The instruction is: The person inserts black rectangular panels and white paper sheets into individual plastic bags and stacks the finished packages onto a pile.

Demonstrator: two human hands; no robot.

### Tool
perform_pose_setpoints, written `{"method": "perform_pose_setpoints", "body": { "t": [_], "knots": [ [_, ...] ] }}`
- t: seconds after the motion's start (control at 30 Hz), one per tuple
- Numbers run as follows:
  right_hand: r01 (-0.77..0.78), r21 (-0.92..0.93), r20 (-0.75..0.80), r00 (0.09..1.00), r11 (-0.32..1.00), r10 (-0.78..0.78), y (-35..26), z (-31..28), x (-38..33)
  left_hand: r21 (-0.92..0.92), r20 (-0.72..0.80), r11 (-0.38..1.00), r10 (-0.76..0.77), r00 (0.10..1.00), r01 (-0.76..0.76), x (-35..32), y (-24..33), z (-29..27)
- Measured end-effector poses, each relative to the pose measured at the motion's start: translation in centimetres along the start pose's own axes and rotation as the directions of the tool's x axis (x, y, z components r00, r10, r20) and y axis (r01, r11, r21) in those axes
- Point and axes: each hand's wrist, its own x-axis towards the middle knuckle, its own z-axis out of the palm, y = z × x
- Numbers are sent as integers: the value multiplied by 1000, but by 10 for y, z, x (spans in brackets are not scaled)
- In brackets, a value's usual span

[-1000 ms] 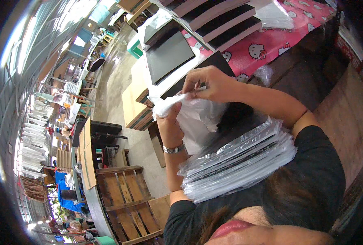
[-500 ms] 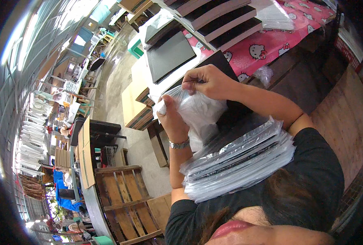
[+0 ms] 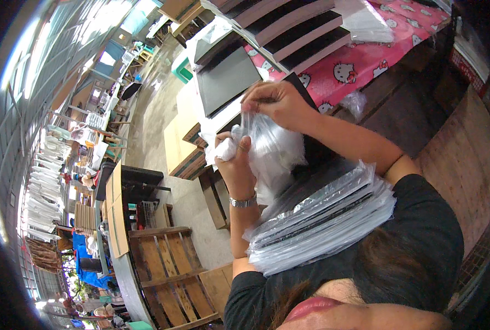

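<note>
In front of me, a crumpled clear plastic bag (image 3: 275, 146) stretches between my two hands. My left hand (image 3: 238, 168), with a metal watch at its wrist, closes round a white wad (image 3: 226, 149) and the gathered edge of the bag. Above it, my right hand (image 3: 283, 104) pinches a strand of the same plastic with bent fingers. Against my chest rests a thick stack of clear plastic sleeves (image 3: 322, 223) with dark edges showing among them. A black surface (image 3: 317, 151) lies partly hidden behind the bag and the stack.
Black rectangular panels (image 3: 226, 82) lie ahead on a white surface, beside stacked black boards with pale edges (image 3: 305, 38). A pink patterned cloth (image 3: 366, 66) covers the table at right. Cardboard boxes (image 3: 181, 146) and a wooden pallet (image 3: 168, 264) stand to the left.
My right hand has risen slightly and drawn the plastic upward. My left hand has turned and curled more, so more of the white wad shows above its fingers.
</note>
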Motion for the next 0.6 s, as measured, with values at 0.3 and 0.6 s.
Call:
{"method": "perform_pose_setpoints", "body": {
  "t": [0.3,0.6],
  "knots": [
    [-345,70,836,533,936,134,-12,-58,-42,-256,205,899,-308,929,355,-21,-39,-123],
    [-330,-239,770,508,913,385,-28,-85,-44,-661,666,498,45,744,562,-35,-26,-144]
  ]
}}
